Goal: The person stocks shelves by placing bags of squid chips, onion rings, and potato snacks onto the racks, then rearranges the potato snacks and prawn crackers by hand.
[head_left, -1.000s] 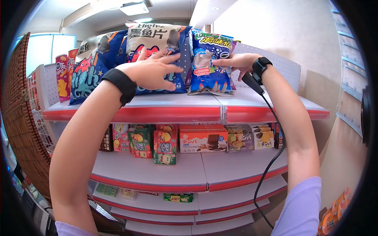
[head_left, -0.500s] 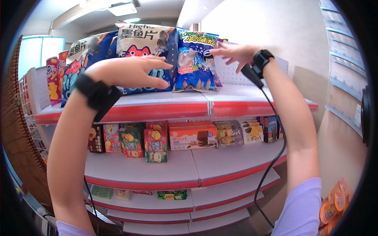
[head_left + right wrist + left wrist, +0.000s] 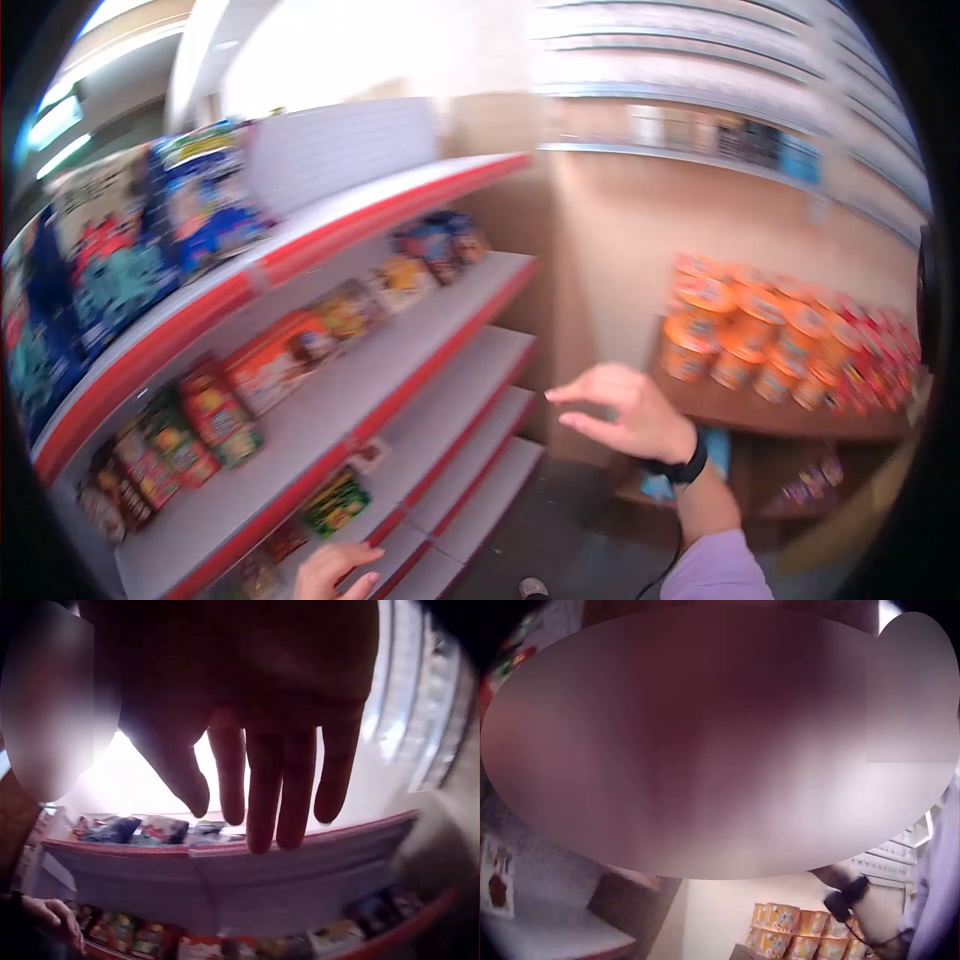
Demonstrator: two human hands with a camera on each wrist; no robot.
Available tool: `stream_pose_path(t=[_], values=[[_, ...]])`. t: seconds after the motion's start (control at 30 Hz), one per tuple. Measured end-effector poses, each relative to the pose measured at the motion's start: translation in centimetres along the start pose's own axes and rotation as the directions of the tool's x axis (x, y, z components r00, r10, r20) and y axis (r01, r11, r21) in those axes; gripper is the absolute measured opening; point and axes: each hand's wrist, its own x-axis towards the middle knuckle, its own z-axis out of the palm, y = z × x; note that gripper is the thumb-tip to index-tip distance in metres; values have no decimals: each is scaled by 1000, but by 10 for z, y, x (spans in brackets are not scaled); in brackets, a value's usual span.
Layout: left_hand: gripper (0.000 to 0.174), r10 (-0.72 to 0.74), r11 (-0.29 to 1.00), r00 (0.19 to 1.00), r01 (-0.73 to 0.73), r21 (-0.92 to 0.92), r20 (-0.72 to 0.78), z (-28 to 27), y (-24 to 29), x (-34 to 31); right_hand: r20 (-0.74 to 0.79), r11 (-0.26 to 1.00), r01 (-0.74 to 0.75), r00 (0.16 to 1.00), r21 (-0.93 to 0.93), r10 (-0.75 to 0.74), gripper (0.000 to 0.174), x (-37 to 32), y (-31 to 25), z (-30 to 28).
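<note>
My right hand (image 3: 630,412) is raised in mid-air between the shelf unit and the brown stand, holding nothing. In the right wrist view its fingers (image 3: 262,802) are straight and slightly spread. Low at the bottom edge of the head view, my left hand (image 3: 335,572) is partly cut off, its fingers loosely bent and nothing in them. A blue snack bag (image 3: 205,205) stands upright on the top shelf (image 3: 340,215), beside a larger cream-and-blue snack bag (image 3: 110,245). Both hands are apart from the bags. A large blurred patch hides most of the left wrist view.
Boxed snacks, among them an orange box (image 3: 270,365), line the second shelf (image 3: 330,400). Orange tubs (image 3: 740,330) are stacked with red packs (image 3: 875,360) on a brown stand (image 3: 760,420) at the right. Wall racks (image 3: 680,95) hang above it.
The view has swung right, bringing the orange tubs and brown stand into sight. Both hands have left the snack bags and dropped lower; the bags remain upright on the top shelf.
</note>
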Motion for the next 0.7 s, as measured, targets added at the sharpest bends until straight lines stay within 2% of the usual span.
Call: stream_pose_path(t=[0.03,0.07,0.1,0.13,0.17,0.2,0.23,0.3,0.33,0.37,0.4,0.43,0.5,0.53,0.6,0.67,0.7], values=[[20,-83,996,994,84,-12,67,17,-7,-6,-54,980,-200,978,18,201,21,-49,2,-9],[20,-139,983,986,148,-111,89,41,-16,-13,-133,933,-359,924,22,358,20,-100,2,-18],[20,-200,955,973,220,-198,119,64,-22,-17,-193,858,-506,836,87,513,19,-150,-4,-31],[20,-231,916,958,273,-295,170,88,-17,-16,-237,767,-627,732,136,639,19,-203,-12,-44],[20,-266,862,938,334,-380,222,112,-8,-17,-258,607,-767,556,206,790,20,-249,-35,-63],[20,-180,858,944,289,-425,278,139,-4,-16,-380,576,-799,485,173,788,19,-296,-52,-77],[19,-26,979,933,96,-181,358,157,13,-6,-451,453,-852,307,262,838,19,-340,-73,-93],[18,162,986,880,-126,-109,446,204,54,5,-641,354,-893,102,279,761,18,-411,-121,-128],[18,312,950,824,-275,-147,473,230,79,13,-668,316,-908,56,275,742,18,-443,-141,-143],[19,372,928,775,-308,-210,510,256,103,17,-748,286,-909,-42,304,662,17,-475,-160,-158],[19,317,945,729,-193,-263,606,282,125,18,-816,260,-908,-133,327,562,16,-503,-181,-171],[20,262,955,665,-71,-289,700,311,148,16,-834,225,-919,-164,322,526,16,-528,-200,-186],[20,538,842,562,-394,-368,628,374,196,10,-874,157,-941,-206,300,439,13,-567,-230,-213],[21,594,802,508,-433,-411,624,406,221,2,-895,110,-959,-199,263,400,13,-593,-243,-226],[22,662,748,422,-407,-523,619,463,277,-21,-896,44,-969,-207,243,394,15,-624,-272,-250],[22,731,681,376,-339,-649,570,509,338,-47,-867,39,-962,-227,272,445,15,-646,-297,-281],[22,745,665,354,-332,-669,565,526,366,-59,-874,20,-962,-238,271,423,15,-661,-306,-295]])
